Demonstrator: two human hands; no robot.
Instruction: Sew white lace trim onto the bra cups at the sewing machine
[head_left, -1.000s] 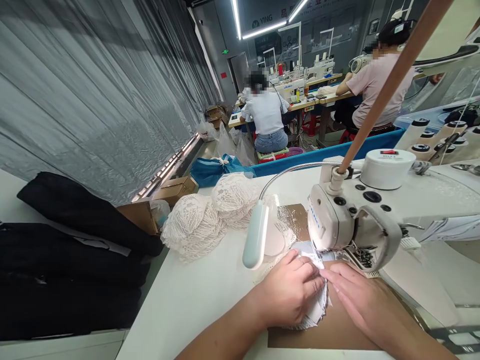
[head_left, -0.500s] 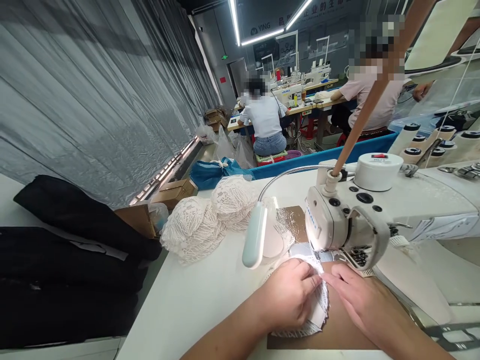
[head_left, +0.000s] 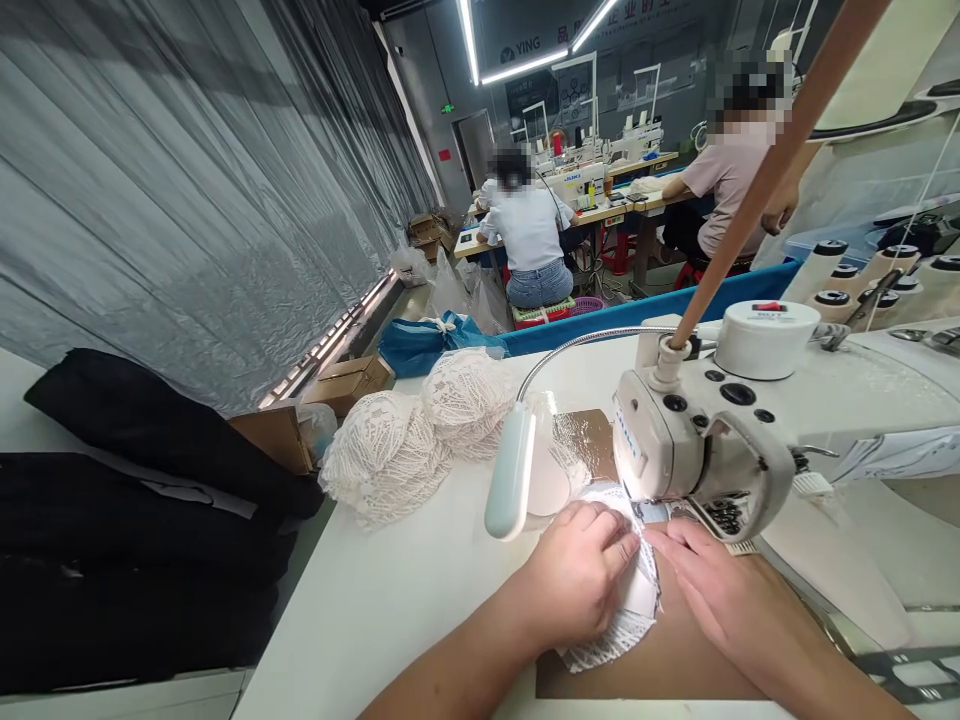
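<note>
White lace pc (head_left: pixel 640 592) lies at the needle end of the sewing machine (head_left: pixel 664 440), on a brown panel (head_left: pixel 675 655) on the white tabletop (head_left: pixel 367 610). Its scalloped lower edge faces the wearer, just inside the panel's near edge; its R edge, a bit ragged w/ dark flecks, runs up to the machine.

L hand (head_left: pixel 581 575) rests on top of pc, fingers bent & close tog.; can't tell if they pinch the cloth or only press it flat. R hand (head_left: pixel 712 580) is flatter, fingertips at pc's R edge nr the machine; pinching or not, can't tell. Hands nearly meet there.

Room's tight up front: machine head just beyond the fingertips, its curved guard (head_left: pixel 780 490) nr R knuckles. Lamp head (head_left: pixel 508 475) hangs beyond L hand; betw. lamp & machine, a pale cup (head_left: pixel 547 485) fills much of the gap. More room to L: white tabletop runs from L forearm out to its slanting L edge. Nr side, a strip of white shows past the panel.

Lace cups (head_left: pixel 394 450), 2 stacks side by side, sit nr the tabletop's far-L edge, well apart from hands. Past that edge: cardboard box (head_left: pixel 349 385), blue bag (head_left: pixel 424 340). Black cloth (head_left: pixel 150 540) lies further L, across a gap. Thread cones (head_left: pixel 825 270) stand far R, behind machine.
</note>
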